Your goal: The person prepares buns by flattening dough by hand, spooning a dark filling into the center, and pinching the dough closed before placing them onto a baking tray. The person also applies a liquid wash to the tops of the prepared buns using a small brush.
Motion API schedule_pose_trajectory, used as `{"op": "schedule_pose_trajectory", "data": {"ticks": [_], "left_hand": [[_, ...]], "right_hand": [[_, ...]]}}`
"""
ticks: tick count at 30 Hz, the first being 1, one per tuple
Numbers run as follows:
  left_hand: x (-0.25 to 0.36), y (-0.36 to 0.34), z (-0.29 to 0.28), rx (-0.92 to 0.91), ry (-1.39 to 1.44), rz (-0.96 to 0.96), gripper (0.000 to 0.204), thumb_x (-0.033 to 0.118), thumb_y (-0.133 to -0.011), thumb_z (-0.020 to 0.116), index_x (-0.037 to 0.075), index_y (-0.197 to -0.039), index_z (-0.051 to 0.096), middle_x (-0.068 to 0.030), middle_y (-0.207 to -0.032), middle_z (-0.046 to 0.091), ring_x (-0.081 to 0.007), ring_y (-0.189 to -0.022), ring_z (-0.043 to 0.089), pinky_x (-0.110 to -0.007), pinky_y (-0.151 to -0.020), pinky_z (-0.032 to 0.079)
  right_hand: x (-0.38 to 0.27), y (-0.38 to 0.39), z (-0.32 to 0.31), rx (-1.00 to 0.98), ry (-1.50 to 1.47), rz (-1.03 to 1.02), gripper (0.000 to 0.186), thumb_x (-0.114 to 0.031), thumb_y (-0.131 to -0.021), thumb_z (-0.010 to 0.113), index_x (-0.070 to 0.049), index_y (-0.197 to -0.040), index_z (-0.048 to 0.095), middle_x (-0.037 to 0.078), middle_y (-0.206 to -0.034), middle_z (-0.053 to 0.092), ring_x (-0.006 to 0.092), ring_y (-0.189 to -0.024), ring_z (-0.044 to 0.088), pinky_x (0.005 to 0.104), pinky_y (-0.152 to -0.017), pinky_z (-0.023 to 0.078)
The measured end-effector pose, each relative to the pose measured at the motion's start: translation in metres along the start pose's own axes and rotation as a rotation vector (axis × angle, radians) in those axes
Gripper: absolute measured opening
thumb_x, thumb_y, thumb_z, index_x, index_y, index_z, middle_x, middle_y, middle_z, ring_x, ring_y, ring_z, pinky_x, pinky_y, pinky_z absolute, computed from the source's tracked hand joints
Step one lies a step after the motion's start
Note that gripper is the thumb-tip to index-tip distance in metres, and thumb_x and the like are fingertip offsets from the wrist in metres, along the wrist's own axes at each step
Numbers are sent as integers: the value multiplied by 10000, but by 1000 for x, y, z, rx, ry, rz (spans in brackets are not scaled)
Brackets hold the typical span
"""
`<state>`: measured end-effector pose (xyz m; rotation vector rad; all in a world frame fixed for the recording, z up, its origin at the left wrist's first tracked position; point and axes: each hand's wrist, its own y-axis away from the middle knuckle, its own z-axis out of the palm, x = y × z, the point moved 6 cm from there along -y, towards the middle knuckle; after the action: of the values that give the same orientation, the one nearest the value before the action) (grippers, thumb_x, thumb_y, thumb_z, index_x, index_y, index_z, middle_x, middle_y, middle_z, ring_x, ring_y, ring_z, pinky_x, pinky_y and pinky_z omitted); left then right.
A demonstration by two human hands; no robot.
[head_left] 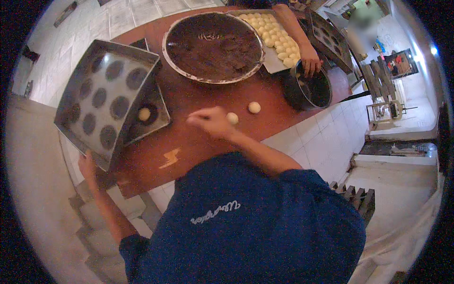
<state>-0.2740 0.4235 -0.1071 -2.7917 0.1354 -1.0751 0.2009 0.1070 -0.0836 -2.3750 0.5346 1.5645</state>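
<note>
Right now, taking the right hand [210,120] as the middle of the dial, it hovers over the red-brown table [198,97], blurred, its fingers drawn loosely together and pointing toward nine; whether it has hold of anything cannot be told. At eight o'clock the left hand [87,168] is curled around the near corner of a grey metal baking tray [104,84] marked with dark round spots, though part of the grip is hidden. That tray sits between nine and ten, tilted, its open face turned toward the person, partly covering a lower baking tray [161,113]. A single dough ball [144,114] lies in the lower tray, at nine. At three, just beside the hand, is a near dough ball [231,118], with a far dough ball [254,108] between two and three. Straight up at twelve stands a large round basin [222,82], its inside dark brown. At one lies a pale tray [275,61] bearing close rows of dough pieces [272,35], and farther out at two a co-worker's hand [309,61] reaches over the rim of a dark bucket [293,94], fingers pointing down
</note>
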Motion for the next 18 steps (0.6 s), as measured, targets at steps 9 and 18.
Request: {"op": "schedule_pose_trajectory", "data": {"ticks": [9,18], "left_hand": [[189,253,110,-208,-44,618,166,208,-899,697,42,-896,679,-139,-787,670,-302,-718,652,-387,-650,527],[166,231,114,-10,-215,311,353,323,-941,632,18,-1118,662,-222,-1027,652,-386,-952,619,-486,-832,491]], "right_hand": [[104,12,-99,372,346,87,329,-298,-911,689,-15,-1078,709,195,-934,705,312,-893,679,428,-830,523],[40,28,-69,-450,262,96,379,-226,-785,772,-61,-1121,715,157,-994,701,314,-924,679,418,-816,538]]}}
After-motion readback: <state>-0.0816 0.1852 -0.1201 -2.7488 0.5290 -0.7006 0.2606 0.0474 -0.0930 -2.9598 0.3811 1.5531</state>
